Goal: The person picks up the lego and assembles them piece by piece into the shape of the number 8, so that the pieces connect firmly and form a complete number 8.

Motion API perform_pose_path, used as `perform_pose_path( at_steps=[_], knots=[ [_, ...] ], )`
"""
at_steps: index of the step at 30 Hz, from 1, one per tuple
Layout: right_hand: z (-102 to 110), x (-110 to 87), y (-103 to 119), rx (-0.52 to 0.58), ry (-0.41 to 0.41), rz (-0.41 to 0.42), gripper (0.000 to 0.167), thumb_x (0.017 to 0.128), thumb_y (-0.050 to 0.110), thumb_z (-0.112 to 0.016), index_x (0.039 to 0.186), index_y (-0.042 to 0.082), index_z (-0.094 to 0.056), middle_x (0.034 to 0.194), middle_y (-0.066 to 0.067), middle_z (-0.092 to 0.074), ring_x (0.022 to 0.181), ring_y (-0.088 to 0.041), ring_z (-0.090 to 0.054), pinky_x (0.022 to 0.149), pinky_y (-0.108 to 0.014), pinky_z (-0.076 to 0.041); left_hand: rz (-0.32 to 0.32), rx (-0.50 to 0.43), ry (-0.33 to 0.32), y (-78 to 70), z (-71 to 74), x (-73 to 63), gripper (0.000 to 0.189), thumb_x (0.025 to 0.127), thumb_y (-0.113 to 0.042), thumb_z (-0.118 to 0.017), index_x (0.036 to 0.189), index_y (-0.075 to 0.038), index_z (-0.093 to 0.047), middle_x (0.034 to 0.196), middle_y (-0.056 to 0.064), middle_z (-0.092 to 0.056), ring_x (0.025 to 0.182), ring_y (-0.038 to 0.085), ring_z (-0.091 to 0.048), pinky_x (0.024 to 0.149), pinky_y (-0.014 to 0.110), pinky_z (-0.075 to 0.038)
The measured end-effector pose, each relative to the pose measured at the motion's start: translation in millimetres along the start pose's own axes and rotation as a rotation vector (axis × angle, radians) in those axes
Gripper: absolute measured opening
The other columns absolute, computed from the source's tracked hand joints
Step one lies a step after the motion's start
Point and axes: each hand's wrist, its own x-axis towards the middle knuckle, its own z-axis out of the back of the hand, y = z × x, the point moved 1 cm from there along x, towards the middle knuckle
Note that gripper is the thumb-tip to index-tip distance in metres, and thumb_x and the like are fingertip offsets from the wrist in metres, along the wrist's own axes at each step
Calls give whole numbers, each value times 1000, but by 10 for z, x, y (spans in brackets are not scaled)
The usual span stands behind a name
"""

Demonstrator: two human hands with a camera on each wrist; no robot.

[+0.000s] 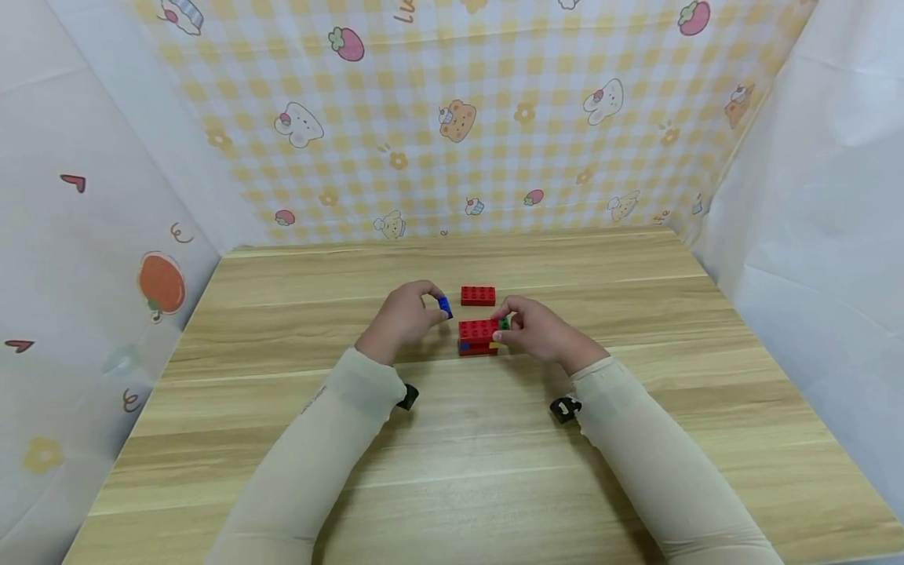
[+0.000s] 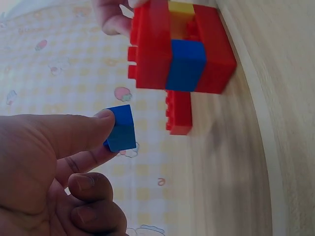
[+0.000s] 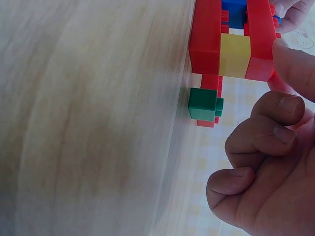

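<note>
A small stack of toy building bricks (image 1: 477, 329) stands mid-table: a red brick below, a blue brick (image 2: 186, 66) and a yellow brick (image 3: 235, 55) at its two ends, and a red brick on top with studs up. My right hand (image 1: 534, 329) pinches the top red brick (image 3: 261, 42) at its right end between thumb and forefinger. To the left of the stack, my left hand (image 1: 406, 318) holds another blue brick (image 2: 121, 128) between thumb and fingertips, apart from the stack. A green brick (image 3: 203, 104) sits just right of the stack, partly behind the right fingers in the head view.
Behind the stack a loose red brick (image 1: 478, 296) lies on the wooden table (image 1: 466, 471). A yellow checked cloth (image 1: 494, 86) hangs along the back edge, with white sheets at both sides. Each wrist wears a small black camera.
</note>
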Motion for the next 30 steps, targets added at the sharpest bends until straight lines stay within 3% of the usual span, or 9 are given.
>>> perform_pose_path(
  at_steps=[12,17,24,30],
  knots=[
    [-1,6,-14,-5,-4,1,25,101,16,-73,123,9,-64,68,0,-45,60,-16,-43,56,-29,-38,-41,-34,27,-72,-43,-151,29,103,-32,-70,130,-23,-66,110,10,-56,88,27,-53,70,38,-45],
    [0,4,-16,-1,-1,6,26,100,15,-73,123,9,-64,67,0,-44,59,-16,-42,56,-28,-37,-53,-39,43,-82,-71,-185,30,103,-31,-70,131,-22,-66,105,11,-55,79,25,-52,66,36,-43],
    [1,8,-20,6,2,14,26,100,15,-73,123,8,-64,67,0,-44,58,-15,-42,55,-28,-37,-64,-49,72,-78,-106,-196,33,102,-30,-71,134,-21,-67,106,11,-55,85,25,-52,68,36,-43],
    [3,1,-17,8,5,12,25,100,15,-73,123,8,-64,67,0,-45,58,-16,-42,55,-28,-37,-74,-54,72,-87,-139,-187,32,101,-28,-72,132,-20,-68,94,9,-52,70,22,-48,61,34,-38]
  ],
)
